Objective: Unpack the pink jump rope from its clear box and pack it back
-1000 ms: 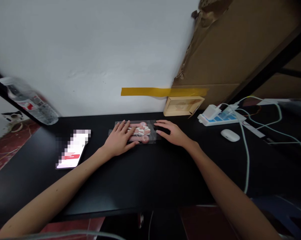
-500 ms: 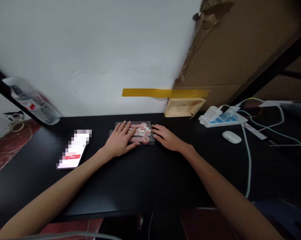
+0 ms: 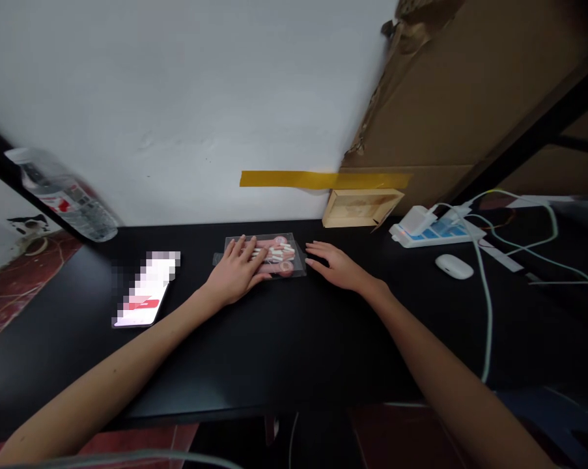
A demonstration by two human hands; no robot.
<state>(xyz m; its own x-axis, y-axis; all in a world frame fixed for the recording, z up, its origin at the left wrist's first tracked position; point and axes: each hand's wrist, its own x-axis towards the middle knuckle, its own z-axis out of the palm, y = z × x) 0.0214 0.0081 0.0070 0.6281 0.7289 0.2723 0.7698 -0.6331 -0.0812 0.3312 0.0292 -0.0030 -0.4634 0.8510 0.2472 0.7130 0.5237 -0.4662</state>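
Observation:
A flat clear plastic box (image 3: 298,266) lies on the black tabletop, with pink pieces and several small white-and-pink sticks (image 3: 280,251) inside. My left hand (image 3: 236,270) rests flat over the box's left part, fingers spread, hiding what is beneath. At the right end, the clear wall slants outward. Just beyond that end is my right hand (image 3: 336,266), its fingers stretched toward the box with a small gap and nothing held. What exactly the pink pieces are, I cannot make out.
To the left lie a lit phone (image 3: 147,290) and, farther back, a plastic bottle (image 3: 69,198) leaning by the wall. A shallow wooden tray (image 3: 340,218) stands at the back. On the right are a power strip (image 3: 430,236) with cables and a white mouse (image 3: 454,266).
My right hand has shifted slightly right, away from the box. The box's right end now slants outward. My left hand stays on top.

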